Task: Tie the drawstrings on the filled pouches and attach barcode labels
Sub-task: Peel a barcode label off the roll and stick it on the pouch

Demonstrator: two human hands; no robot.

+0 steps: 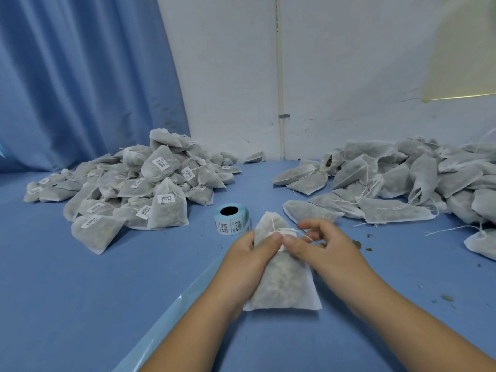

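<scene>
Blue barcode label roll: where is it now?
Head view, centre: the blue-backed roll of white barcode labels sits on the blue table, just beyond the left hand, right of the pile of labelled grey pouches.

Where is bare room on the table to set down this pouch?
Widest bare table is front left, between the labelled pile and the left hand. A narrower lane runs behind the label roll, between the piles. The right side is crowded with unlabelled pouches and strings.
</scene>
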